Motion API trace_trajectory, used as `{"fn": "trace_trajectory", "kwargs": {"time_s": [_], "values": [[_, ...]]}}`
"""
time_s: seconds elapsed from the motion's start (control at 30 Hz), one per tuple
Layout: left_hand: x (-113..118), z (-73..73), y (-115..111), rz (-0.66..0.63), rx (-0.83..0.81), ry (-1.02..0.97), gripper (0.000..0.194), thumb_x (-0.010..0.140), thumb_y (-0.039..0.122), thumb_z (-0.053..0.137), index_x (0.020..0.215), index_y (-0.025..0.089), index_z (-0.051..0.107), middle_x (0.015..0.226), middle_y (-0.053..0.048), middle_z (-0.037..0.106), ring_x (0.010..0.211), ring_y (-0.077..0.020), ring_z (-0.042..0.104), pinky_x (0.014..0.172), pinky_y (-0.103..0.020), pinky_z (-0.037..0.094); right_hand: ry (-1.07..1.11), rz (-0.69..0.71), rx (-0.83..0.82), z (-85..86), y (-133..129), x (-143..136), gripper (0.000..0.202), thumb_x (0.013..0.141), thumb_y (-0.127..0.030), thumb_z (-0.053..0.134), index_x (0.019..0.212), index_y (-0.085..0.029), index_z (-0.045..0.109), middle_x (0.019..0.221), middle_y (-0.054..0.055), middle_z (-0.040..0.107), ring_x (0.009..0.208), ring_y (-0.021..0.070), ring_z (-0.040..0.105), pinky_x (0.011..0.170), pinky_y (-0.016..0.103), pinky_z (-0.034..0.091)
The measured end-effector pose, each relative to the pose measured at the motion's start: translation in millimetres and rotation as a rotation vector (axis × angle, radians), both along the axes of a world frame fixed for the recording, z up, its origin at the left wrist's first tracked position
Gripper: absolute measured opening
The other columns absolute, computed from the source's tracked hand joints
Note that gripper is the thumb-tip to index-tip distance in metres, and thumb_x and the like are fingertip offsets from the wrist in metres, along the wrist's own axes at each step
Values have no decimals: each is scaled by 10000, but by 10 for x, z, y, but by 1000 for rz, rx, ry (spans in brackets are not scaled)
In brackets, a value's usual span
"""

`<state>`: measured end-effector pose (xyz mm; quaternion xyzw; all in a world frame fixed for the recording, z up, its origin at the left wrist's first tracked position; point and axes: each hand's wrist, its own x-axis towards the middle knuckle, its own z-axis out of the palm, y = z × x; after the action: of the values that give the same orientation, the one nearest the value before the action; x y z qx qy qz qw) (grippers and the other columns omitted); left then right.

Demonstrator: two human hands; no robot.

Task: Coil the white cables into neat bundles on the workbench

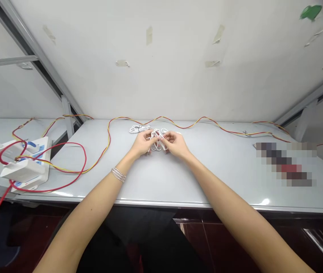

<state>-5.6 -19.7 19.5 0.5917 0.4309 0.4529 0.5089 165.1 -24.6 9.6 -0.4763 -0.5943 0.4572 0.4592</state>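
Observation:
A loosely coiled white cable [157, 133] is held between my two hands above the middle of the grey table. My left hand [144, 143] pinches the coil from its left side, thumb on top. From the right, my right hand [174, 143] grips it too, with the thumb tips close together. Just behind my left hand lies a bundled white cable [139, 129], tied with a dark band. Some more white cable [165, 130] shows behind my right hand, partly hidden by it.
A white power strip [46, 159] with adapters [22, 170] and a looped red cable [85, 155] sits at the left. Red and yellow wires [160, 117] run along the back of the table [229, 167]. A blurred patch [286, 167] covers something at the right.

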Motion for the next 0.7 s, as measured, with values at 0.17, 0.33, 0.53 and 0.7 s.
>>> {"fn": "trace_trajectory", "kwargs": {"time_s": [0.17,0.33,0.53,0.7], "values": [[-7,2,25,74,-3,-22,334,790,398,794,945,130,667,866,-71,718,577,-121,645,338,-150,393,51,49,-59,34,-4,20,538,574,-541,873,907,-205,618,717,-6,628,566,139,606,518,286,544],[-30,-24,65,69,6,-66,426,761,380,819,1068,132,659,985,-104,739,649,-152,694,381,-163,436,-34,11,-1,-5,-25,4,418,671,-484,827,905,-207,620,862,33,642,589,149,628,496,317,570],[-56,-26,66,-59,43,-70,439,725,355,833,1062,116,685,872,-57,699,542,-101,596,371,-187,443,-37,28,-62,21,-66,-44,387,721,-492,813,823,-217,561,810,21,629,560,142,612,478,315,575],[-80,1,39,-81,40,-9,373,781,396,781,1025,126,700,822,-63,702,598,-141,649,358,-168,415,-125,-30,-6,59,-107,-47,386,776,-534,763,787,-223,534,650,-8,601,476,132,567,444,269,491]]}}
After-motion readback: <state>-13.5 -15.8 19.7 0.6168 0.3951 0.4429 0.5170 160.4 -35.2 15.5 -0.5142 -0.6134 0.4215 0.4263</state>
